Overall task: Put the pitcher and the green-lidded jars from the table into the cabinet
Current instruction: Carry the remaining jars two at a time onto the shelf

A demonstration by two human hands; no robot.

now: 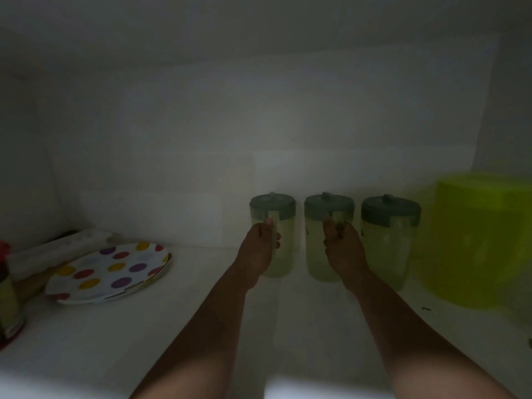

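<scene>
Three clear jars with dark green lids stand in a row on the white cabinet shelf [201, 326], near its back wall. My left hand [259, 249] grips the handle of the left jar [283, 226]. The handle of the middle jar [316, 249] is gripped by my right hand [342, 249]. The right jar [388, 243] stands free, close beside the middle one. A large yellow-green pitcher [478, 240], blurred, stands at the far right of the shelf, just right of the third jar.
The cabinet interior is dim. A polka-dot plate [112, 272] lies on the shelf at the left, with a white flat object [57, 246] behind it. A bottle with a red cap [5, 292] stands at the far left edge.
</scene>
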